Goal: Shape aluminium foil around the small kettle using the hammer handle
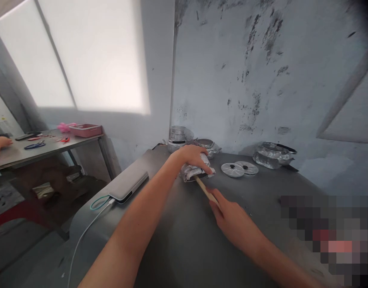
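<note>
My left hand (192, 154) reaches forward over a small foil-wrapped item (192, 172) with a dark opening facing me. Its fingers curve over the top and right side of the foil. My right hand (230, 214) is closed round a pale wooden stick (203, 187), whose far end meets the dark opening; the tip itself is hidden. Just to the right lie two round, clear lids (232, 170) with black knobs, one overlapping the other. Behind my left hand sits another foil-covered pot (205, 143).
A strainer-topped pot (178, 138) stands by the wall, and a foil-covered pan (270, 155) is at the back right. A power bank (128, 186) with a white cable lies on the left. A second table (56, 146) holds a pink tray (86, 130); another person's hand (0, 144) rests there.
</note>
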`<state>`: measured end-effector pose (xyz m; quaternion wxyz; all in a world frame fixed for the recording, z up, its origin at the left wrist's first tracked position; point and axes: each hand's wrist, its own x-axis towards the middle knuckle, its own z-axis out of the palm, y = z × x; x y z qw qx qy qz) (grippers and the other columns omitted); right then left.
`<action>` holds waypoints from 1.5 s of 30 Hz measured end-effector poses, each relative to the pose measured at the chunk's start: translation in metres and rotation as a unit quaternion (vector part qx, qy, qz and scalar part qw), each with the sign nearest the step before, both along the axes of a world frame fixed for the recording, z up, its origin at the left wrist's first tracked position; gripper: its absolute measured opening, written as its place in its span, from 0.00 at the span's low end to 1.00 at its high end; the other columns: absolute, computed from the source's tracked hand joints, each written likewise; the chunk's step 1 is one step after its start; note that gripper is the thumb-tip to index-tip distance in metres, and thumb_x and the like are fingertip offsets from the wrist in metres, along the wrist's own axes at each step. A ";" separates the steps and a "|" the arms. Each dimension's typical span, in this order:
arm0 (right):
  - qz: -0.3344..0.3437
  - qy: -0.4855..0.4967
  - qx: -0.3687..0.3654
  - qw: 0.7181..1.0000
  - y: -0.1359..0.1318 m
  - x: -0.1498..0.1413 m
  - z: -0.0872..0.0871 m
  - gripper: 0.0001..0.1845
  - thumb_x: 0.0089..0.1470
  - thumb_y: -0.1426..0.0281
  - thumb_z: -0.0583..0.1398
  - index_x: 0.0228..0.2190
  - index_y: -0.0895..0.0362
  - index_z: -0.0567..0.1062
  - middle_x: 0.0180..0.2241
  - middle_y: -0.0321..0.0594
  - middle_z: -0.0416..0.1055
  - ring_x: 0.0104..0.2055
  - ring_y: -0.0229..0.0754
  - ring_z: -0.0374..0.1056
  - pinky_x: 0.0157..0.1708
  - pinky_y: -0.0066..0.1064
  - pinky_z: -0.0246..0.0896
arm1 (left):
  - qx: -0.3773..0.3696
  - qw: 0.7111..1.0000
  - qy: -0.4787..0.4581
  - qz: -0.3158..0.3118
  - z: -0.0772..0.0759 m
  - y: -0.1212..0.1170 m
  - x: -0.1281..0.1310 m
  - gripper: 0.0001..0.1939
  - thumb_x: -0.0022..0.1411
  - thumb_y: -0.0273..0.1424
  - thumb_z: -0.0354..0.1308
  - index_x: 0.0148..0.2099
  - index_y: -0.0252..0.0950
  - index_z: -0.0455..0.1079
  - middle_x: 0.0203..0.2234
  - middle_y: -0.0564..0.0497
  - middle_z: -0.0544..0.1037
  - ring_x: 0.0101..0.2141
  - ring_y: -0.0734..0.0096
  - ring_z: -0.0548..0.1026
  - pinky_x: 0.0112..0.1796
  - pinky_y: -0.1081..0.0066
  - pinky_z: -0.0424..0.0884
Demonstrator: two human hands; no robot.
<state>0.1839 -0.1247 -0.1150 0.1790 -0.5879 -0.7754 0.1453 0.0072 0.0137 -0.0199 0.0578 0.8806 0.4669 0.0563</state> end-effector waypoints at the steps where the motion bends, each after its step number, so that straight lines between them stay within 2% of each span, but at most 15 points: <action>1: 0.001 -0.006 -0.004 1.000 0.000 0.000 -0.001 0.20 0.62 0.64 0.46 0.55 0.48 0.62 0.29 0.39 0.73 0.31 0.45 0.71 0.27 0.27 0.50 | 0.000 1.000 0.001 0.000 0.000 0.000 0.000 0.48 0.38 0.65 0.57 0.60 0.50 0.59 0.55 0.52 0.68 0.49 0.48 0.68 0.42 0.63 0.67; 4: 0.005 0.003 -0.006 1.000 0.000 0.001 -0.001 0.20 0.62 0.64 0.46 0.54 0.47 0.62 0.31 0.39 0.74 0.33 0.46 0.72 0.29 0.28 0.51 | 0.000 1.000 0.003 0.002 -0.001 0.002 0.000 0.49 0.37 0.65 0.57 0.60 0.50 0.59 0.54 0.51 0.68 0.49 0.48 0.68 0.42 0.63 0.67; 10: 0.005 0.026 0.008 1.000 -0.001 -0.001 0.002 0.21 0.63 0.63 0.44 0.57 0.47 0.59 0.24 0.35 0.71 0.26 0.43 0.69 0.27 0.28 0.51 | 0.002 1.000 -0.010 -0.006 -0.003 0.005 -0.002 0.48 0.38 0.64 0.58 0.59 0.50 0.60 0.54 0.52 0.68 0.49 0.49 0.69 0.43 0.63 0.67; 16: 0.003 -0.003 -0.010 1.000 0.002 0.000 -0.003 0.20 0.63 0.64 0.46 0.55 0.47 0.61 0.31 0.39 0.74 0.34 0.46 0.72 0.29 0.28 0.51 | 0.007 1.000 -0.008 -0.003 -0.002 0.003 -0.001 0.48 0.37 0.65 0.58 0.59 0.50 0.60 0.53 0.51 0.69 0.48 0.49 0.70 0.42 0.62 0.68; 22: 0.005 0.022 0.003 1.000 0.001 -0.001 0.001 0.20 0.63 0.64 0.45 0.56 0.46 0.60 0.28 0.36 0.72 0.29 0.43 0.70 0.27 0.27 0.50 | 0.007 1.000 -0.008 -0.002 -0.002 0.004 -0.001 0.48 0.38 0.65 0.58 0.60 0.50 0.60 0.54 0.51 0.68 0.49 0.49 0.69 0.44 0.62 0.67; 28: 0.008 0.003 0.004 1.000 0.005 0.001 -0.002 0.20 0.62 0.65 0.46 0.55 0.46 0.61 0.31 0.39 0.74 0.33 0.45 0.71 0.28 0.28 0.50 | 0.007 1.000 -0.003 -0.004 -0.001 0.003 -0.001 0.49 0.37 0.65 0.58 0.60 0.50 0.59 0.55 0.51 0.67 0.49 0.49 0.68 0.44 0.61 0.67; 32: 0.005 0.015 0.005 1.000 0.003 0.002 0.002 0.19 0.62 0.65 0.46 0.54 0.45 0.62 0.30 0.37 0.73 0.31 0.43 0.70 0.27 0.27 0.49 | -0.002 1.000 -0.004 -0.002 0.001 0.001 -0.001 0.49 0.37 0.65 0.58 0.60 0.52 0.59 0.57 0.52 0.65 0.51 0.48 0.67 0.44 0.62 0.67; 36: -0.019 0.019 -0.013 1.000 -0.003 0.000 0.006 0.19 0.63 0.64 0.45 0.54 0.46 0.62 0.24 0.35 0.70 0.23 0.41 0.67 0.24 0.26 0.47 | -0.001 1.000 -0.009 -0.003 0.002 -0.001 -0.001 0.48 0.38 0.64 0.58 0.60 0.51 0.60 0.56 0.52 0.67 0.50 0.48 0.68 0.42 0.63 0.68; 41: -0.004 0.009 -0.023 1.000 -0.004 -0.001 0.006 0.18 0.62 0.66 0.47 0.52 0.49 0.63 0.27 0.38 0.72 0.28 0.43 0.69 0.25 0.27 0.46 | 0.000 1.000 -0.007 0.004 0.001 -0.001 0.000 0.49 0.37 0.65 0.58 0.60 0.50 0.60 0.54 0.51 0.69 0.48 0.48 0.69 0.40 0.63 0.69; 45: -0.012 0.023 -0.020 0.999 -0.005 0.000 0.010 0.18 0.62 0.66 0.46 0.52 0.48 0.62 0.23 0.35 0.70 0.23 0.40 0.67 0.23 0.26 0.45 | 0.008 1.000 -0.009 -0.002 0.000 0.001 0.000 0.49 0.36 0.65 0.58 0.59 0.50 0.60 0.52 0.51 0.70 0.47 0.49 0.70 0.40 0.63 0.69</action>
